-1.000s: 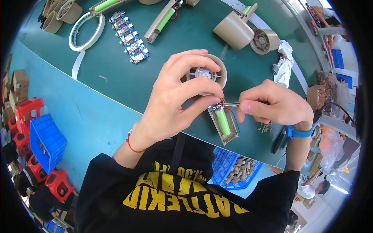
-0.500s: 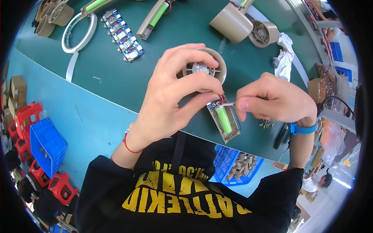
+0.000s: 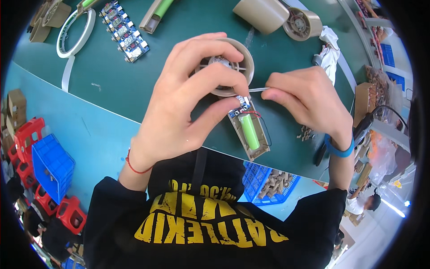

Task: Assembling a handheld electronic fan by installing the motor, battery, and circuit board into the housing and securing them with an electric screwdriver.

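Observation:
My left hand [image 3: 190, 92] is closed around a beige handheld fan, its fingers over the round fan head [image 3: 249, 58]. Its thumb and index finger pinch a small blue circuit board [image 3: 242, 104] at the top of the open handle [image 3: 244, 142]. Inside that handle lies a green cylindrical battery [image 3: 250, 132], with red and dark wires beside it. My right hand [image 3: 309, 96] grips thin metal tweezers [image 3: 257, 89] between thumb and fingers. The tweezers point left, their tips close to the left fingertips and the rim of the fan head; fingers partly hide the tips.
A strip of blue circuit boards [image 3: 124, 32], a white tape roll [image 3: 67, 42] and more beige fan parts [image 3: 262, 15] lie farther back on the green table. White crumpled material [image 3: 329, 51] is at right. Below the near edge stands a blue basket of beige parts [image 3: 273, 197].
My right hand has moved the tweezers upward, from over the board to beside the fan head. The board now sits tilted under my left thumb and index finger. The whole view has shifted slightly.

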{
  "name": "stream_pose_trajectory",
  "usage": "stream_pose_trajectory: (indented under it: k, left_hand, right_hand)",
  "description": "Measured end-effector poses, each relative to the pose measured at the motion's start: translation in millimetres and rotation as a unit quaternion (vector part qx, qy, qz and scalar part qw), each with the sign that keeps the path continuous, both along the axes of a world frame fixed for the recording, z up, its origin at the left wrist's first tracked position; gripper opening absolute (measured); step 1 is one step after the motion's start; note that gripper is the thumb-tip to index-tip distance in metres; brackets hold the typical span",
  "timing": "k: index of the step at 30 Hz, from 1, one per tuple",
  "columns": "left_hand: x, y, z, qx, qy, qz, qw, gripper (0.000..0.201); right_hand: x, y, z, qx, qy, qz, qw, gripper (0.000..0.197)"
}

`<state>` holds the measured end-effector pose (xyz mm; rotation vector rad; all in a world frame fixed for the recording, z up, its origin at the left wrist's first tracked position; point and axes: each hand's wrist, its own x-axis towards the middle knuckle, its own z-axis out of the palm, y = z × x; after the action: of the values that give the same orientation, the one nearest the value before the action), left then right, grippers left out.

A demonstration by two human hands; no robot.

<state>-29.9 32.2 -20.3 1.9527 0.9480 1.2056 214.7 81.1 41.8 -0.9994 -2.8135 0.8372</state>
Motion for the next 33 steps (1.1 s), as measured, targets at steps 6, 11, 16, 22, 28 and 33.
stream_pose_trajectory:
  k: [6, 11, 16, 22, 28, 33]
  left_hand:
    - [-1.9, 2.5, -2.1, 0.013, 0.005, -0.017, 1.000, 0.024]
    - [-2.5, 2.9, -0.5, 0.014, 0.025, -0.021, 0.999, 0.021]
    - [-1.4, 2.6, -2.8, 0.023, 0.019, -0.020, 0.999, 0.021]
    - [-3.5, 1.3, -1.1, 0.005, 0.032, -0.022, 0.999, 0.021]
    - [3.0, -7.5, 12.6, -0.043, 0.033, 0.006, 0.999, 0.021]
    - [3.8, -7.7, 12.2, -0.053, 0.018, 0.003, 0.998, 0.023]
  right_hand:
    - [5.4, 4.1, -6.2, -0.026, 0.011, 0.011, 1.000, 0.018]
    - [6.2, -1.2, -12.5, -0.032, 0.013, 0.004, 0.999, 0.018]
    - [5.5, -13.7, -23.1, -0.004, 0.032, -0.025, 0.999, 0.018]
    - [1.7, -26.1, -22.5, 0.060, 0.031, -0.049, 0.997, 0.016]
    - [-1.7, -35.5, -16.8, 0.132, 0.012, -0.067, 0.989, 0.014]
    - [-1.0, -35.0, -15.2, 0.150, -0.005, -0.065, 0.987, 0.015]
